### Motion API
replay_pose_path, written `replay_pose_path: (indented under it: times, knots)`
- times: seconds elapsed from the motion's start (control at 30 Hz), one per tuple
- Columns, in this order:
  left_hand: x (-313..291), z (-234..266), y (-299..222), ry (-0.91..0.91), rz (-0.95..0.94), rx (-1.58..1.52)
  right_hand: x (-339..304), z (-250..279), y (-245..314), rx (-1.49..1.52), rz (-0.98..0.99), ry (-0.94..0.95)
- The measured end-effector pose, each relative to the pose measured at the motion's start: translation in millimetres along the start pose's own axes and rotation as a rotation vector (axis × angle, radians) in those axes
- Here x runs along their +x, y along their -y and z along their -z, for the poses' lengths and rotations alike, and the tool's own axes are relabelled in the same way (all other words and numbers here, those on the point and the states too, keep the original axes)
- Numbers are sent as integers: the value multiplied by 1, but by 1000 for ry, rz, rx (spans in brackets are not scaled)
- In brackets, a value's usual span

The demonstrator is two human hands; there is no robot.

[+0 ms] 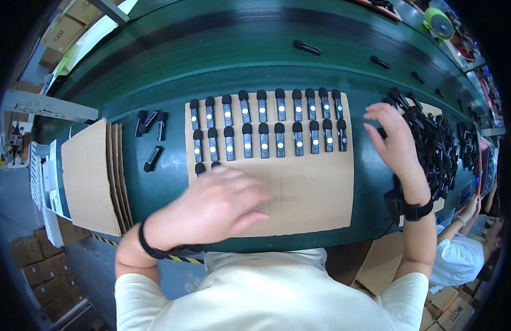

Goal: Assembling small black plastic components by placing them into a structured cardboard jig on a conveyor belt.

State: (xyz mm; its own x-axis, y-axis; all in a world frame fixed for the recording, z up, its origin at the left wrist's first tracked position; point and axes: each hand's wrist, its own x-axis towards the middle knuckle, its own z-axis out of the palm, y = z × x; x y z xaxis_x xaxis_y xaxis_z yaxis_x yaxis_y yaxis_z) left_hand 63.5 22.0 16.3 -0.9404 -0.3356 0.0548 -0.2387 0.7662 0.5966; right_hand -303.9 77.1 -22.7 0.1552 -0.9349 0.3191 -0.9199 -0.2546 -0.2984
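Small black clip-on microphones (280, 142) with foam caps lie in two full rows on a flat cardboard sheet (308, 193), each with a white round spot. Over the sheet's left part hovers my left hand (219, 201), smeared by motion. It partly hides two more microphones starting a third row; whether it holds anything cannot be made out. Beyond the sheet's right edge, my right hand (393, 138) is raised with thumb and fingers apart, and no object shows between them. Just beside it is a heaped pile of microphones (434, 154).
Left of the sheet lie several loose microphones (152, 158) and a stack of cardboard sheets (87, 174). More microphones (307, 47) are spread along the green conveyor belt (228, 41) at the back. A co-worker (459, 256) is at the far right, near a green fan (438, 23).
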Motion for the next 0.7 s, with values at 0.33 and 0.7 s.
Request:
replay_pose_path:
  times: [0.33,0.7]
  knots:
    - [121,84,55,-194,285,-187,54,8,-105,-76,-348,20]
    - [245,28,178,-244,413,379,107,-44,-189,-297,-394,66]
